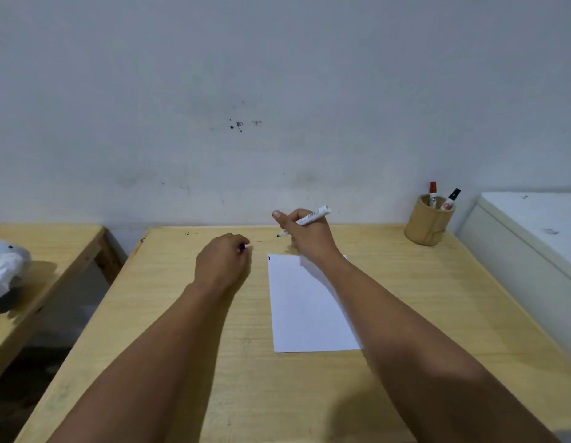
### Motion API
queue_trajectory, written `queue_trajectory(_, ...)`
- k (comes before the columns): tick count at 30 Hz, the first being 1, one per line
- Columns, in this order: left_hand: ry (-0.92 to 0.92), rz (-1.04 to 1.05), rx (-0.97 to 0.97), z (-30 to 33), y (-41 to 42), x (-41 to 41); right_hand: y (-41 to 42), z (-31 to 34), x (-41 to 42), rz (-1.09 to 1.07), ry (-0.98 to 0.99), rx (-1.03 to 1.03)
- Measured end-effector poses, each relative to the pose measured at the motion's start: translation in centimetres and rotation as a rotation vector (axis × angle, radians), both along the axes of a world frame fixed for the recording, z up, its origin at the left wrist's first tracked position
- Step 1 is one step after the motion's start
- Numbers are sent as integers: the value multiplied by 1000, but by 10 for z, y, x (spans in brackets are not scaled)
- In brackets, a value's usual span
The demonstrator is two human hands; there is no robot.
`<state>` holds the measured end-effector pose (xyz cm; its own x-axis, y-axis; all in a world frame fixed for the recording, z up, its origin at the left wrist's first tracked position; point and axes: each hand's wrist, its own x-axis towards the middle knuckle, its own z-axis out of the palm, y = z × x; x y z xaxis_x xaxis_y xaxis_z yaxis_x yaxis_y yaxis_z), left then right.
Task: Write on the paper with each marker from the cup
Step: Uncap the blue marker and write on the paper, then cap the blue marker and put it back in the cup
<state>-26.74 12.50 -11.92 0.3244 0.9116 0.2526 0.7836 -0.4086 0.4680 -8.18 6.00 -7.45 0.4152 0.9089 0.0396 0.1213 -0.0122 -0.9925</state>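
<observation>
Head: marker [312, 217] within right-hand grip [304, 233].

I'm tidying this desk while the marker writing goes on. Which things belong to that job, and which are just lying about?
Belongs to the job:
- paper
- cup, holding two markers
- uncapped marker in the right hand
- small purple item, probably its cap, in the left hand

Just lying about:
- white bundle on the side table
- white cabinet

A second wooden table [47, 247] bearing a white and grey bundle [4, 266] is seen far left of the hands, a white cabinet [530, 238] far right.
</observation>
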Motion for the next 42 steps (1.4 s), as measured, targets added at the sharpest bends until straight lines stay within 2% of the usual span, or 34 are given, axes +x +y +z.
queue_trajectory(3, -47, 27, -4, -1, 6, 0, -13, 9, 13, 106, -18, -16)
queue_trajectory(6, -208, 44, -135, 12, 4, 3, -28, 12, 23, 231, 23, -42)
queue_trajectory(11, -558, -15, -317, 55, -7, 16, -49, 18, 24, 179, 217, 10)
queue_trajectory(14, -720, -34, -411, 82, -18, 23, -58, 16, 16, 149, 44, 55)
queue_trajectory(17, -805, -52, -464, 102, -30, 31, -64, 14, 12, 133, -103, 69)
queue_trajectory(21, -786, -77, -456, 114, -42, 40, -70, 17, 10, 121, -164, 69)
queue_trajectory(30, -616, -142, -354, 122, -62, 62, -82, 30, 22, 76, -176, 80)
queue_trajectory(35, -637, -184, -357, 118, -77, 90, -89, 23, 42, 31, -122, 104)
queue_trajectory(39, -453, -346, -387, 123, -85, 138, -98, 19, 86, -58, -22, 103)
queue_trajectory(42, -337, -420, -296, 124, -93, 186, -95, 38, 137, -256, -154, 105)
